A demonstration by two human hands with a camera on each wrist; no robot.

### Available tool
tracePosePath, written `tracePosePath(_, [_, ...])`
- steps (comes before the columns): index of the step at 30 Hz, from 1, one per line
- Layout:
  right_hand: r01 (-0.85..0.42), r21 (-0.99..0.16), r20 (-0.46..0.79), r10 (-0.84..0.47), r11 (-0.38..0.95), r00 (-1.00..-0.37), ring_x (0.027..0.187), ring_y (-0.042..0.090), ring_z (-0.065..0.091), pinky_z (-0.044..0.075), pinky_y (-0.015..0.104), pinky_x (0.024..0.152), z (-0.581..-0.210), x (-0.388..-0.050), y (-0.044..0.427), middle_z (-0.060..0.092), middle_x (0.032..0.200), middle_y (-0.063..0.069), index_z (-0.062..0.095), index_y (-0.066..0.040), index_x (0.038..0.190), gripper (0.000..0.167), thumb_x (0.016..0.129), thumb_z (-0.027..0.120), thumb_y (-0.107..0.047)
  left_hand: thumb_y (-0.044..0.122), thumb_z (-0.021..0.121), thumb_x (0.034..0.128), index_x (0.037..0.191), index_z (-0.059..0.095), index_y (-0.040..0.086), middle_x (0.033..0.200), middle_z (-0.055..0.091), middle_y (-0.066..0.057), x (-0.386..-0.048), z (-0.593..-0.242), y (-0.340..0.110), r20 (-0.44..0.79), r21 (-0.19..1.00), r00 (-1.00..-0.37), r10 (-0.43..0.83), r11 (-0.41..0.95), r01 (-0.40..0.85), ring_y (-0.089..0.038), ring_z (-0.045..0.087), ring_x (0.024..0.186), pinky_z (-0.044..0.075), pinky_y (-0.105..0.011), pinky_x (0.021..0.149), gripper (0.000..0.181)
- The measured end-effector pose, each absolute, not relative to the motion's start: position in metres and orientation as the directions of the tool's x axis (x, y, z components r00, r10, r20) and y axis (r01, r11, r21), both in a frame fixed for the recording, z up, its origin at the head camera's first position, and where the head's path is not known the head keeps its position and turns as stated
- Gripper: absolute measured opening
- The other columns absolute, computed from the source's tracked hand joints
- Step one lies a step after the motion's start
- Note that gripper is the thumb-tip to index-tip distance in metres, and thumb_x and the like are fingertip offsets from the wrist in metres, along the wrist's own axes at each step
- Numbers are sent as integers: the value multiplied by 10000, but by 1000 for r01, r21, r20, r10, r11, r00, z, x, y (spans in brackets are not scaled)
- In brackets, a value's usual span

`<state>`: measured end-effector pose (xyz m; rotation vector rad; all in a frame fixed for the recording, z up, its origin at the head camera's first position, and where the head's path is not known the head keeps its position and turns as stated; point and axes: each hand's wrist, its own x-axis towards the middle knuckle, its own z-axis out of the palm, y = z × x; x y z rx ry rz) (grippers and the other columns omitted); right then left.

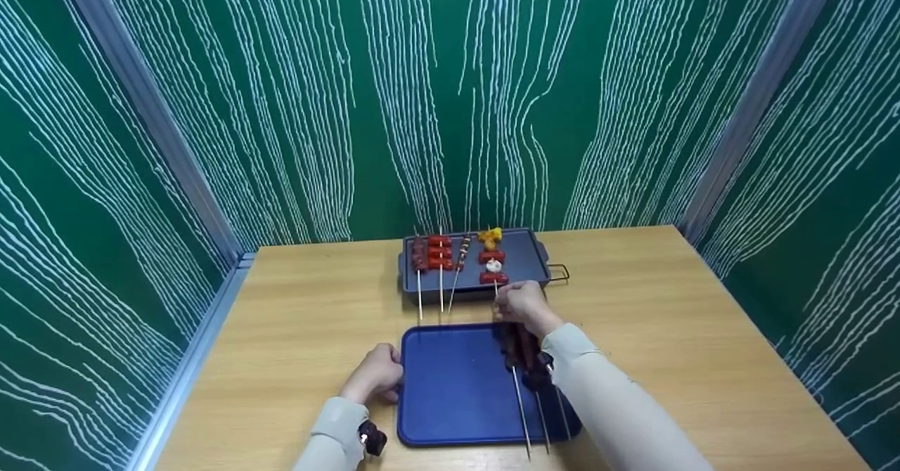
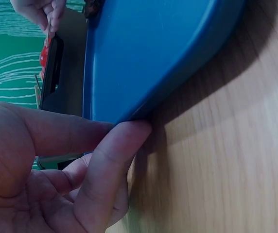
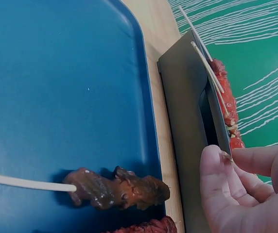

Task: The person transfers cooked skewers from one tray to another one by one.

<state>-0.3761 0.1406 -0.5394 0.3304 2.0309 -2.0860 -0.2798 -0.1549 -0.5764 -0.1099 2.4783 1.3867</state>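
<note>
My right hand (image 1: 524, 304) pinches the stick end of a skewer with red pieces, a white piece (image 1: 493, 266) and yellow pieces, which lies on the right part of the dark grill pan (image 1: 520, 253). In the right wrist view, thumb and forefinger of the right hand (image 3: 248, 182) meet on that stick beside the pan's side. My left hand (image 1: 377, 372) grips the left edge of the blue tray (image 1: 450, 386); the left wrist view shows thumb and finger of the left hand (image 2: 80, 165) at the tray's rim (image 2: 178, 68). Dark meat skewers (image 3: 97, 189) lie on the tray's right side.
On the pan's left lie a dark red skewer (image 1: 420, 254), a bright red one (image 1: 441, 253) and a thin one (image 1: 463, 252), their sticks over the front edge. A wire handle (image 1: 560, 272) juts from the pan's right. Green walls stand behind the wooden table (image 1: 302, 316).
</note>
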Motion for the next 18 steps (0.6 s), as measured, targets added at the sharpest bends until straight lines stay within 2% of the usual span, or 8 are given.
tracePosePath(5, [305,-952,-306,7,-37,-952,609,157,626,622,277,570,-541,-380,140,607,697,70,599,110,1041,148,909,594,177,-85,469,840,862,469,87,813,533,-73,-280,-576,-155,-285,829,-955,82,521,-202,-152,576,482,586,-281,441,172])
tracePosePath(11, [317,-948,-317,-14,-37,-948,615,167,612,608,280,576,-543,-381,142,586,707,90,573,138,1118,260,868,578,209,-88,466,836,857,458,100,805,526,-66,-280,-578,-155,-289,822,-954,76,530,-207,-150,568,480,584,-273,441,189])
tracePosePath(18, [313,-948,-312,-32,-48,-949,608,178,588,587,293,575,-542,-384,143,567,705,102,566,77,1030,217,867,570,221,-84,461,843,868,467,96,818,535,-71,-282,-579,-155,-288,816,-955,68,539,-208,-161,584,489,593,-281,451,183])
